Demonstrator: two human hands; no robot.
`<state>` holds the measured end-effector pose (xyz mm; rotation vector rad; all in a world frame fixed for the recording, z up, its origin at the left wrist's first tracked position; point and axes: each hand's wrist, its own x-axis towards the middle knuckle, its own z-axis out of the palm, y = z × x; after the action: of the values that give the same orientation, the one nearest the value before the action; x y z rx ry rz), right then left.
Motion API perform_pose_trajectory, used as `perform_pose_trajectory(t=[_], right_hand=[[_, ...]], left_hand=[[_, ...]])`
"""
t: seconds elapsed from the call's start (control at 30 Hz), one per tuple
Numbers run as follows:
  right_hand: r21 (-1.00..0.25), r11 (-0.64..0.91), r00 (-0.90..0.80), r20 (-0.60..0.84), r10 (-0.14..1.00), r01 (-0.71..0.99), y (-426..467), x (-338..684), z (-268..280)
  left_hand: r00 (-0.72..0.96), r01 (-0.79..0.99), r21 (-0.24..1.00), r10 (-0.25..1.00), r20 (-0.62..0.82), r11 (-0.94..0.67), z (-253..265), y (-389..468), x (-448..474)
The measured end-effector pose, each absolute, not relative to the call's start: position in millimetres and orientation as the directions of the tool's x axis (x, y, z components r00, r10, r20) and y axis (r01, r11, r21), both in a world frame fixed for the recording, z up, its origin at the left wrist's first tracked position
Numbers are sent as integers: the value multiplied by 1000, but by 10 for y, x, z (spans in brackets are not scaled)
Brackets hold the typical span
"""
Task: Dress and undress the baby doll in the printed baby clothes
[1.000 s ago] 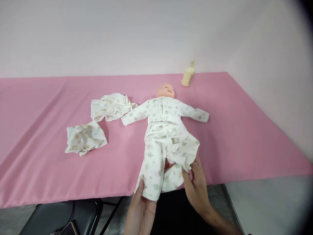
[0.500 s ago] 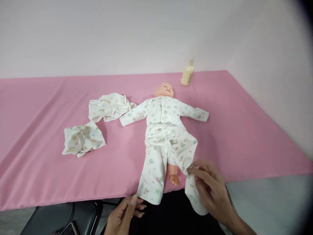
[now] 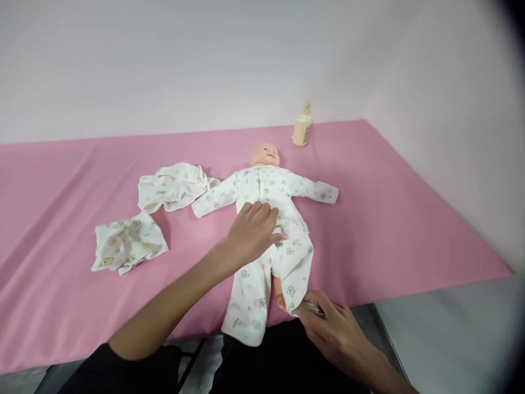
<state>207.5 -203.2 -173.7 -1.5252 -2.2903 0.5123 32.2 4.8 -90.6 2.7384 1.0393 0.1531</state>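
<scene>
Shifted onto one pink plastic doll [image 3: 266,156], my left hand [image 3: 254,231] curls, grip unclear, my right hand [image 3: 334,328] pinching white printed cloth trousers [image 3: 290,265].

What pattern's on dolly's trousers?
The trousers are white with green and pink prints, in the head view.

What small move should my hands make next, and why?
Perhaps ease the trouser leg over the bare foot with your right hand: that hand is at its lower edge, and the foot shows beside the cloth.
</scene>
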Motion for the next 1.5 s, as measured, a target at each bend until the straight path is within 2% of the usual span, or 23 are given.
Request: perform_pose_trajectory(t=[0.1,0.17,0.27,0.4,0.53,0.6,0.7,0.8,0.9,0.97,1.17,1.27,1.4,1.5], right_hand=[[-463,341,-313,139,939,818,-2030,2144,-1795],[-457,316,-262,179,948,832,-2033,2230,-1850],[-448,282,-204,215,955,848,-2026,2370,-1927],[-441,296,-223,210,952,847,-1992,2447,-1975],[-468,311,-262,167,950,828,-1966,2391,-1987],[-506,288,-236,165,958,813,-1952,2365,-1974],[-625,178,-121,133,984,760,-1886,2351,-1896],[-806,-3,-3,-5,1000,592,-1722,2333,-1762],[-928,-128,44,-121,992,349,-1500,2297,-1657],[-964,-151,32,-148,988,217,-1363,2284,-1627],[-990,-135,54,-133,990,31,-1023,2390,-1558],[-999,-49,-23,-49,999,-5,-838,2472,-1492],[-1000,6,-266,3,964,10,-641,2538,-1498],[-994,31,-356,-8,934,105,-578,2544,-1528]], left_hand=[[805,592,174,585,-95,-787,-890,200,281],[800,599,174,587,-123,-781,-895,247,154],[758,650,172,647,-81,-740,-931,247,-33],[769,604,286,638,37,-744,-1008,171,-71],[792,575,218,603,95,-789,-1012,165,161],[832,533,212,553,42,-819,-970,196,346],[879,477,213,463,-117,-853,-892,261,633],[860,487,253,409,-305,-836,-824,373,832],[801,533,360,320,-506,-766,-722,545,883],[773,569,435,274,-573,-698,-619,658,849],[787,598,671,163,-595,-437,-424,772,673],[793,600,743,96,-602,-297,-461,773,610],[752,654,724,87,-653,-218,-532,799,546],[722,692,717,107,-684,-89,-594,809,530]])
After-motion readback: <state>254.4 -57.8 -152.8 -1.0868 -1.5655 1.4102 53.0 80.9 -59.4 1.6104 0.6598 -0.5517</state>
